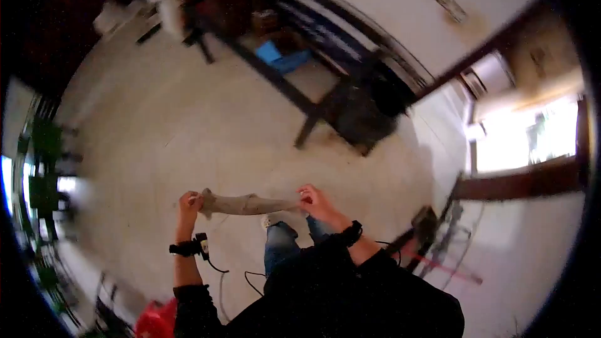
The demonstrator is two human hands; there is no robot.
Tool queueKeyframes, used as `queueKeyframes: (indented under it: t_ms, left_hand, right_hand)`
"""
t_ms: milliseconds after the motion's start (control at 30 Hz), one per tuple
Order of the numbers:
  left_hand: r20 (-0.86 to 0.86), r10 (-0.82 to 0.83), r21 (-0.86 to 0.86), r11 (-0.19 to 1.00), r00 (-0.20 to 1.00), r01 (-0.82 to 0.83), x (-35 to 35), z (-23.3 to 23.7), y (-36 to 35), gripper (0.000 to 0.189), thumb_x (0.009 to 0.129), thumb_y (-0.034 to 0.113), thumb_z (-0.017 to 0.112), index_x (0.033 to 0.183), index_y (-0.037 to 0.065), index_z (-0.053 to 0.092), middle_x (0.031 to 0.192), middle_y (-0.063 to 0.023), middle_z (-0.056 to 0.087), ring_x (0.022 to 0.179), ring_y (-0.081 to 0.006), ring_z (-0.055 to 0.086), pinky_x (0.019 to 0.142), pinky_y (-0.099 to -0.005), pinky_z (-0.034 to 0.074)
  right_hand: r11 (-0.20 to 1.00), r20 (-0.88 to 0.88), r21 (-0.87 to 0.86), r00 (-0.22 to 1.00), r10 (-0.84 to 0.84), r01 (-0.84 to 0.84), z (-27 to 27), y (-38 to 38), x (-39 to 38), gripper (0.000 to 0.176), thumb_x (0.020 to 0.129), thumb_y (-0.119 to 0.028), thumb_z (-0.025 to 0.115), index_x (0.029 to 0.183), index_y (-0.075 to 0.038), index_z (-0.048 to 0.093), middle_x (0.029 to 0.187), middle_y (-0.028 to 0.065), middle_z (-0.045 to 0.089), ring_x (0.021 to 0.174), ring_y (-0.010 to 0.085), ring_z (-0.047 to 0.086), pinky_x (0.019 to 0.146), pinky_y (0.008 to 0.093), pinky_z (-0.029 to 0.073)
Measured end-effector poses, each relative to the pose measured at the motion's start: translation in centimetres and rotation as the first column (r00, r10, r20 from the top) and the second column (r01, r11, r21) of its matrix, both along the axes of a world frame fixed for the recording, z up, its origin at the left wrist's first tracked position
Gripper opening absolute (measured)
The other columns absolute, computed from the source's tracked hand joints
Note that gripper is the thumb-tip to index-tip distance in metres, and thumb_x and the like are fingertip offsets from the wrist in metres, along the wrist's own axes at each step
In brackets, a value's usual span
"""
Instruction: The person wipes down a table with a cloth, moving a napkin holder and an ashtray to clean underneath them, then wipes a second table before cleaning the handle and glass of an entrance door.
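A long, narrow piece of grey-beige cloth (250, 204) is stretched level between my two hands, above the floor. My left hand (190, 201) pinches its left end, where the fabric bunches and flares. At the other end, my right hand (315, 201) has its fingers closed on the narrower tip. Blur hides whether the cloth is a sock, a sleeve or something else. A black strap with a small device (201, 246) is on my left wrist, and a black band (354, 231) circles my right wrist.
Ahead stands a dark wooden frame (275, 78) with blue items (282, 57) by it. A dark seat-like object (366, 116) is at its near end. Red plastic (156, 319) lies lower left, green chairs (45, 175) far left. A bright window (526, 138) is right.
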State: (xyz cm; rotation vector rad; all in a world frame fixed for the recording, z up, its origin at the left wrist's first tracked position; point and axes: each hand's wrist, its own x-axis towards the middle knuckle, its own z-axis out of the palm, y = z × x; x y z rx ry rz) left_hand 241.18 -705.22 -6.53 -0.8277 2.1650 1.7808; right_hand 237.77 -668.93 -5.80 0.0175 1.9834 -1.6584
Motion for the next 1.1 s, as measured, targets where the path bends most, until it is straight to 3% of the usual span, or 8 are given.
queueKeyframes:
  t_ms: [167,300,433,700,767,833,967,1100]
  left_hand:
    - [-0.295,-0.502,-0.114,0.863,0.813,0.492,-10.4,-0.2,13.1,0.011,0.067,0.004,0.056,0.076,-0.002,0.054,0.064,-0.0041,0.056,0.059,-0.0094,0.052,0.053,-0.0223,0.041]
    - [-0.229,-0.837,-0.181,0.538,0.497,0.823,-10.2,1.6,32.5,0.015,0.067,0.01,0.059,0.076,-0.003,0.057,0.065,-0.0056,0.057,0.062,-0.0085,0.052,0.055,-0.0227,0.042]
    - [-0.266,-0.871,0.425,0.278,0.413,0.861,-3.6,0.7,49.8,0.022,0.069,0.01,0.059,0.087,-0.002,0.055,0.075,-0.0084,0.058,0.066,-0.0109,0.053,0.06,-0.025,0.044]
    - [-0.336,-0.93,0.147,-0.207,-0.148,0.967,1.1,2.1,69.3,0.021,0.074,0.006,0.051,0.093,-0.003,0.052,0.08,-0.0074,0.058,0.07,-0.0123,0.053,0.064,-0.0249,0.044]
    - [-0.279,-0.938,0.154,-0.257,-0.208,0.954,-1.0,0.8,71.9,0.021,0.075,0.006,0.049,0.093,-0.003,0.052,0.081,-0.007,0.058,0.071,-0.0123,0.053,0.065,-0.0251,0.043]
    - [-0.278,-0.959,0.336,-0.041,0.058,0.941,-3.6,-0.6,74.4,0.021,0.075,0.009,0.049,0.093,-0.003,0.052,0.082,-0.0079,0.057,0.074,-0.0123,0.052,0.067,-0.0249,0.042]
    - [-0.356,-0.928,0.401,-0.045,0.11,0.915,-10.2,-1.3,83.8,0.023,0.075,0.008,0.049,0.095,-0.002,0.052,0.083,-0.0091,0.057,0.078,-0.0126,0.052,0.069,-0.0248,0.042]
    - [-0.374,-0.922,0.393,-0.252,-0.096,0.885,-17.6,1.5,94.8,0.034,0.073,0.007,0.053,0.106,0.002,0.048,0.087,-0.0087,0.055,0.073,-0.0106,0.05,0.064,-0.0248,0.042]
  right_hand:
    - [0.966,-0.095,0.257,0.994,0.048,-0.022,2.4,6.6,4.5,0.064,0.07,-0.017,0.061,0.121,-0.007,0.024,0.095,0.0125,0.049,0.078,0.0223,0.05,0.07,0.0319,0.041]
    - [0.893,-0.225,0.245,0.918,-0.327,0.378,2.8,15.4,8.8,0.071,0.067,-0.019,0.064,0.123,-0.008,0.022,0.101,0.0139,0.045,0.083,0.0225,0.048,0.072,0.0324,0.041]
    - [0.732,-0.443,0.281,0.761,-0.474,0.62,2.7,26.7,15.2,0.07,0.065,-0.018,0.066,0.122,-0.009,0.026,0.104,0.0144,0.043,0.087,0.0257,0.047,0.077,0.0336,0.039]
    - [0.429,-0.254,0.515,0.611,-0.75,0.742,-0.2,40.2,24.0,0.036,0.069,-0.021,0.058,0.101,-0.006,0.052,0.096,0.0127,0.054,0.085,0.0264,0.052,0.074,0.0322,0.042]
    - [0.393,-0.292,0.46,0.554,-0.78,0.796,-2.1,42.7,23.0,0.029,0.072,-0.021,0.053,0.098,-0.006,0.054,0.089,0.0124,0.056,0.081,0.0274,0.054,0.071,0.0322,0.043]
    - [0.277,-0.445,0.343,0.415,-0.794,0.897,-1.9,45.3,20.2,0.029,0.073,-0.02,0.053,0.092,0.001,0.054,0.075,0.016,0.057,0.074,0.0217,0.057,0.065,0.0289,0.044]
    - [0.284,-0.231,0.385,0.39,-0.892,0.878,1.3,54.5,14.5,0.025,0.077,-0.018,0.049,0.089,0.003,0.055,0.072,0.0116,0.057,0.071,0.0168,0.057,0.063,0.0278,0.044]
    - [-0.095,0.159,-0.307,-0.047,-0.986,0.947,2.8,63.5,7.1,0.024,0.079,-0.017,0.046,0.091,0.003,0.054,0.086,0.0064,0.056,0.077,0.0168,0.055,0.066,0.0285,0.045]
